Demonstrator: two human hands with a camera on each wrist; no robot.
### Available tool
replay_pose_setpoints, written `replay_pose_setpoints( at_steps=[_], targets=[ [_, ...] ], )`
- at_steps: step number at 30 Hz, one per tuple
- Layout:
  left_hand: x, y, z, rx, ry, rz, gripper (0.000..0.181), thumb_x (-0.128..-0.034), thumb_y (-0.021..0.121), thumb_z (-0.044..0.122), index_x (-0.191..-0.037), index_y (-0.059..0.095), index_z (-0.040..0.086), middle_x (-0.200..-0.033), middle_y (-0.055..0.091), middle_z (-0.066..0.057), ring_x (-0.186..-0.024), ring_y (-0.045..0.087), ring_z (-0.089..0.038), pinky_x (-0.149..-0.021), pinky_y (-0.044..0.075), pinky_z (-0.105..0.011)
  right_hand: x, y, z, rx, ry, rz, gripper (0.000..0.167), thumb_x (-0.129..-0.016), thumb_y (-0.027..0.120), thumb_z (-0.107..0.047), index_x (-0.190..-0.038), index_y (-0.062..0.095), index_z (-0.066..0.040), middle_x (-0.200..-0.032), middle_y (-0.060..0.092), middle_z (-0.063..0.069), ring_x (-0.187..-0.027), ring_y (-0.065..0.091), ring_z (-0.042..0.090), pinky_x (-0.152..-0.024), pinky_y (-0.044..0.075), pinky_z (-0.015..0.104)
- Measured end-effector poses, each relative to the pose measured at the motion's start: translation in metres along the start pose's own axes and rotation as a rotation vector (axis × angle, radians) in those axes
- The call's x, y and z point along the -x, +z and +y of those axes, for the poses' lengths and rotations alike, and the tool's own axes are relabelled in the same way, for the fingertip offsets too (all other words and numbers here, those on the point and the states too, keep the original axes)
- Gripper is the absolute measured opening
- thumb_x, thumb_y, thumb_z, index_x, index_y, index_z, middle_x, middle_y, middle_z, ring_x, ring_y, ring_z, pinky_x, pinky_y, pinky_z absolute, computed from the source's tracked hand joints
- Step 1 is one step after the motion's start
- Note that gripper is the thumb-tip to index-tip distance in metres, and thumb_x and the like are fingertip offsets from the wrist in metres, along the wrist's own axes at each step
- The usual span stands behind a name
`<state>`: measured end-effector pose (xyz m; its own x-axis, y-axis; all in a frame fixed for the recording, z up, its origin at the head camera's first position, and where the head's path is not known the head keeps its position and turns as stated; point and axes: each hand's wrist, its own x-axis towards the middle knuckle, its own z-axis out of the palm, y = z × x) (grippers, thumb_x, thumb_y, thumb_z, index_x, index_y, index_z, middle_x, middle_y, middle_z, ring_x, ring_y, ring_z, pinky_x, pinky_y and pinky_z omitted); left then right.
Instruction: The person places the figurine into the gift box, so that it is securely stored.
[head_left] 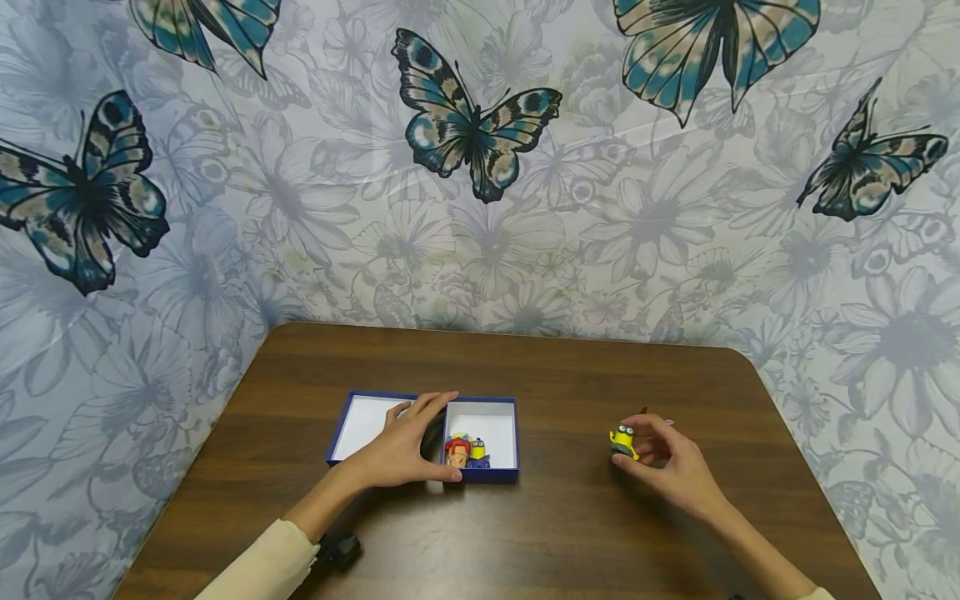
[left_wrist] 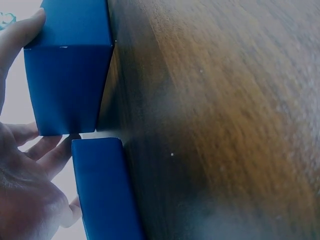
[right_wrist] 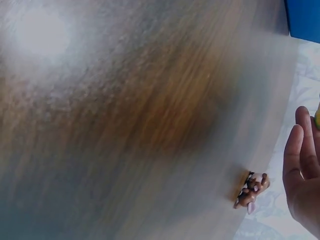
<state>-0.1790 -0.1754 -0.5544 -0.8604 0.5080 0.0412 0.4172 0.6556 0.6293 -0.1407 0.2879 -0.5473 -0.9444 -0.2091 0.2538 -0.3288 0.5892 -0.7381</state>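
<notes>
My left hand [head_left: 397, 450] grips the left end of a blue box [head_left: 491, 476] with a white inside, its thumb at the front wall and its fingers at the back. Inside the box, at the front left, are a red-topped figurine [head_left: 457, 451] and a yellow minion figurine [head_left: 478, 452]. My right hand [head_left: 671, 467], off to the right, pinches another yellow minion figurine [head_left: 622, 442] above the table. In the right wrist view only a yellow sliver of that figurine [right_wrist: 317, 117] shows at the edge.
A blue-rimmed box lid [head_left: 367, 421] lies, white inside up, left of the box. Small brown figurines [right_wrist: 252, 190] stand on the wooden table [head_left: 562, 533] near my right hand, mostly hidden behind it in the head view. A butterfly-patterned cloth [head_left: 495, 250] hangs behind the table.
</notes>
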Motion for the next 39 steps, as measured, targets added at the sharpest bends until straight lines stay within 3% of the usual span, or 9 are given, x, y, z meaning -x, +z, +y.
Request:
replay_pose_setpoints(
  at_steps=[8, 14, 19, 39],
  targets=[
    [-0.001, -0.001, 0.0, 0.0, 0.001, -0.01, 0.119, -0.0772, 0.088, 0.069, -0.172, 0.025, 0.032, -0.168, 0.04, -0.007, -0.151, 0.052, -0.034, -0.125, 0.014, -0.076, -0.001, 0.003, -0.014, 0.014, 0.037, 0.002, 0.046, -0.09, 0.09, -0.024, -0.129, 0.066, -0.022, -0.115, 0.081, 0.002, -0.086, 0.071, 0.003, -0.074, 0.06, 0.022],
    [-0.001, -0.002, 0.0, -0.008, 0.001, -0.009, 0.119, -0.0768, 0.086, 0.072, -0.172, 0.025, 0.034, -0.169, 0.04, -0.006, -0.151, 0.052, -0.033, -0.125, 0.014, -0.076, -0.003, 0.007, -0.024, 0.015, 0.013, 0.006, 0.046, -0.089, 0.091, -0.023, -0.129, 0.068, -0.019, -0.117, 0.081, 0.006, -0.085, 0.071, 0.003, -0.073, 0.06, 0.022],
    [0.0, -0.001, 0.0, -0.002, -0.001, -0.008, 0.119, -0.0767, 0.087, 0.071, -0.172, 0.025, 0.034, -0.169, 0.04, -0.006, -0.151, 0.052, -0.033, -0.125, 0.014, -0.075, -0.005, 0.009, -0.03, 0.017, 0.014, -0.027, 0.048, -0.088, 0.091, -0.025, -0.129, 0.067, -0.024, -0.118, 0.08, 0.002, -0.082, 0.069, 0.003, -0.068, 0.056, 0.023],
    [-0.002, 0.0, -0.002, 0.002, -0.006, -0.006, 0.12, -0.076, 0.086, 0.073, -0.172, 0.024, 0.035, -0.169, 0.04, -0.007, -0.153, 0.05, -0.034, -0.126, 0.013, -0.075, -0.017, 0.019, -0.047, 0.026, -0.006, -0.071, 0.046, -0.09, 0.09, -0.03, -0.129, 0.066, -0.026, -0.118, 0.079, 0.0, -0.084, 0.068, 0.004, -0.069, 0.055, 0.023]
  ],
)
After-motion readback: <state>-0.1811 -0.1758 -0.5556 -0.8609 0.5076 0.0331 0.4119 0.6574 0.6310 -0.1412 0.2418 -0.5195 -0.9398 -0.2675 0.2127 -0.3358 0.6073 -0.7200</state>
